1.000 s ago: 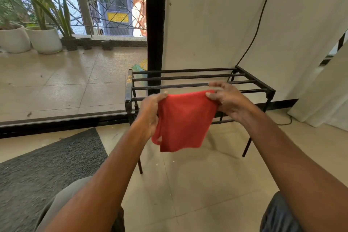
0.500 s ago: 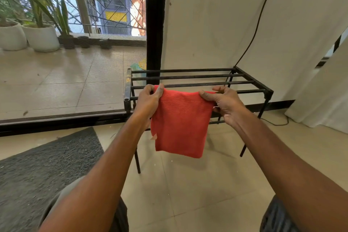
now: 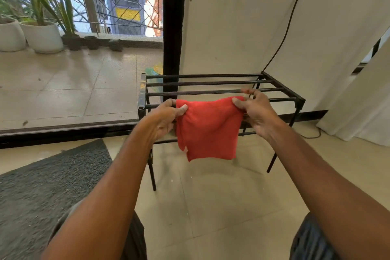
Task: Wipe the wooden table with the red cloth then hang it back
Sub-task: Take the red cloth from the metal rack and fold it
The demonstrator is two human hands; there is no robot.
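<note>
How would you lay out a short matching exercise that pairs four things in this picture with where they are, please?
Things:
1. red cloth
2. grey mat
3. white pots
4. black cable

Places:
A. hangs down to the back of the metal rack
B. outdoors, upper left
C. pinched at its top corners by the left hand and right hand
D. on the floor, lower left

Pairs: 1-C, 2-D, 3-B, 4-A

Grey mat (image 3: 52, 175), white pots (image 3: 42, 37), black cable (image 3: 291, 17)
</note>
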